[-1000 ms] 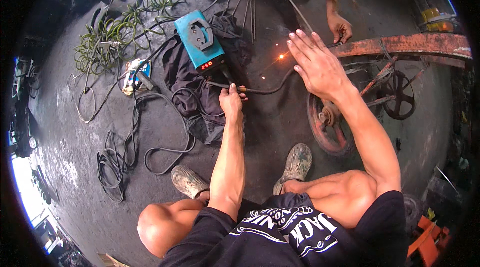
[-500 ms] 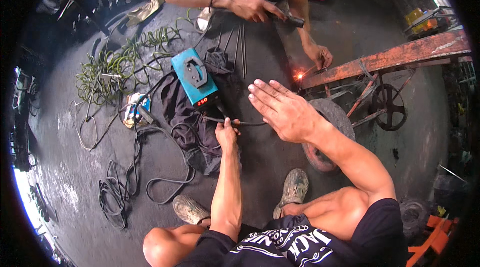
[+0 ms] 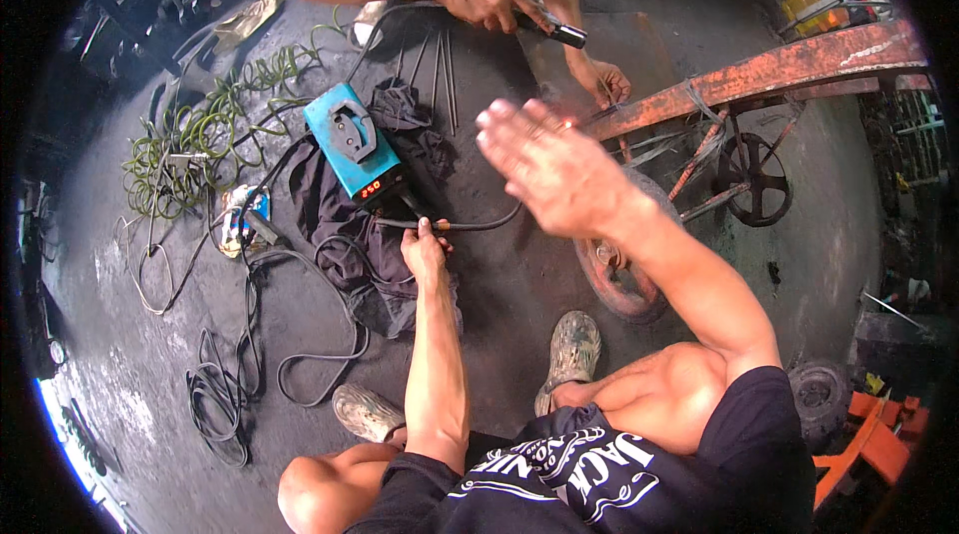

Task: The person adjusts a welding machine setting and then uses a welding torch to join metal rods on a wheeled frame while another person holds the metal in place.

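My left hand (image 3: 427, 252) is closed, thumb and fingers pinching a black cable (image 3: 484, 226) close to the front of a blue welding machine (image 3: 335, 124). The machine rests on a dark crumpled cloth (image 3: 350, 259) and shows a lit red display. My right hand (image 3: 554, 174) is raised, slightly blurred, with fingers stretched flat and nothing in it. Beyond it a co-worker's hand (image 3: 484, 0) grips a black electrode holder (image 3: 564, 32). The co-worker's other hand (image 3: 602, 81) is at the end of a rusty orange metal frame (image 3: 759, 79). A small glow shows at the edge of my right hand.
Coiled green hose (image 3: 190, 159) and a looped black cable (image 3: 215, 399) lie on the floor at left. Several thin rods (image 3: 445, 84) lie beyond the machine. A worn wheel (image 3: 624, 279) and a spoked wheel (image 3: 754, 179) are under the frame. Orange metal parts (image 3: 874, 439) lie at lower right.
My right hand has moved farther away, toward the frame's end, and now covers most of the bright spark seen before. My left hand stays at the cable. The whole view has shifted slightly.
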{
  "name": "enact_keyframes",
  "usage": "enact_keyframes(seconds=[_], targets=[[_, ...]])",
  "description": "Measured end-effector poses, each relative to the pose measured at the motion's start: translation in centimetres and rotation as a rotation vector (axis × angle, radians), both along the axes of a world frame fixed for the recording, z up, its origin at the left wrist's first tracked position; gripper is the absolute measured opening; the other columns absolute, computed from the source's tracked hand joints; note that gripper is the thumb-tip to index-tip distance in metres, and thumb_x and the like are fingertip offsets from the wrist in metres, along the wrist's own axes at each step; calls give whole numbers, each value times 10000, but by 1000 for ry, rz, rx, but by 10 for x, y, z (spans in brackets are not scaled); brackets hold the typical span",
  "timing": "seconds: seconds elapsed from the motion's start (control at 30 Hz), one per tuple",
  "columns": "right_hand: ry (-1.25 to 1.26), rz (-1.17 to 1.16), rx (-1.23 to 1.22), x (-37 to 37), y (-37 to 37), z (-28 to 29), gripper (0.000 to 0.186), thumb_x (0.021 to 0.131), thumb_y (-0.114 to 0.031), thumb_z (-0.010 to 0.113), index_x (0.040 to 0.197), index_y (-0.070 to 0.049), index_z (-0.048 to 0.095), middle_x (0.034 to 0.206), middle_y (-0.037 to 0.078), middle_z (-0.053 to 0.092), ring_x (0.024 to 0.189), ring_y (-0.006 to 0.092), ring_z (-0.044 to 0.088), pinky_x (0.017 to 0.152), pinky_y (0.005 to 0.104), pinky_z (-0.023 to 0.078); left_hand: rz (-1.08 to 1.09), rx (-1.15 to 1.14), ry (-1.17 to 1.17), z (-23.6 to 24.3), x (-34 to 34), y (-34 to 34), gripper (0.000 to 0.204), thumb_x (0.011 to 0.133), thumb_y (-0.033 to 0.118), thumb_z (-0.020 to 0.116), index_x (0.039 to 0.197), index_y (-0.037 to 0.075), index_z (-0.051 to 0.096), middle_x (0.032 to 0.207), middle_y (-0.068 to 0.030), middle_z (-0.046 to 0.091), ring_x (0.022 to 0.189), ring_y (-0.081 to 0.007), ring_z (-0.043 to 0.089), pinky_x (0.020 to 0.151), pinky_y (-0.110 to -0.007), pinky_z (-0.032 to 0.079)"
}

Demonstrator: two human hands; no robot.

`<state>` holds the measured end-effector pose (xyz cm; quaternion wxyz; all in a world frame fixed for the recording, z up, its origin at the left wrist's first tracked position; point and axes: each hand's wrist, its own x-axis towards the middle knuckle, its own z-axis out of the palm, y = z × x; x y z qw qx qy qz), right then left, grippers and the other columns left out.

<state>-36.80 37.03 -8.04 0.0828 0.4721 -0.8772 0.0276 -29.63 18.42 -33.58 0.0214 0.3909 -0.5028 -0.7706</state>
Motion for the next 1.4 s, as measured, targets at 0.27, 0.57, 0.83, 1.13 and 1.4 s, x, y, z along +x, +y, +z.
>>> enact_keyframes(seconds=[0.27, 0.57, 0.83, 1.13, 1.4], targets=[[203, -125, -54, -17, 27, 45, 459, 927, -211, 610, 1327, 12, 585, 1444, 169, 530, 1418, 292, 417, 1217, 462, 239, -8, 33, 18, -4, -1, -4, 230, 1044, 234, 506, 969, 18, 529, 840, -100, 715, 510, -86, 503, 450, -261, 470], [190, -67, -53, -13, 20, 54, 409, 931, -189, 603, 1289, 8, 614, 1426, 161, 548, 1403, 285, 438, 1213, 465, 246, -18, 18, 31, -10, 1, -6, 233, 1046, 221, 500, 983, -2, 519, 857, -127, 709, 505, -96, 499, 454, -271, 470], [119, -88, -58, -11, 19, 46, 414, 953, -199, 578, 1318, -3, 595, 1444, 154, 534, 1425, 276, 410, 1218, 487, 231, -3, 48, 14, -5, 0, -3, 206, 1043, 196, 508, 1015, -7, 514, 885, -148, 702, 513, -97, 488, 455, -272, 461], [79, -26, -77, -1, 8, 37, 410, 934, -204, 595, 1282, 12, 614, 1415, 141, 564, 1393, 266, 453, 1209, 444, 275, 5, 65, 26, -3, 1, -4, 199, 1042, 207, 510, 1038, 8, 505, 880, -136, 701, 506, -96, 477, 455, -268, 443], [93, 13, -37, 3, 16, 37, 468, 942, -237, 587, 1329, 24, 570, 1423, 181, 545, 1391, 289, 452, 1208, 444, 276, -18, 5, 30, -8, -1, -4, 244, 1044, 234, 508, 994, -4, 521, 855, -137, 698, 497, -95, 482, 418, -274, 429]])
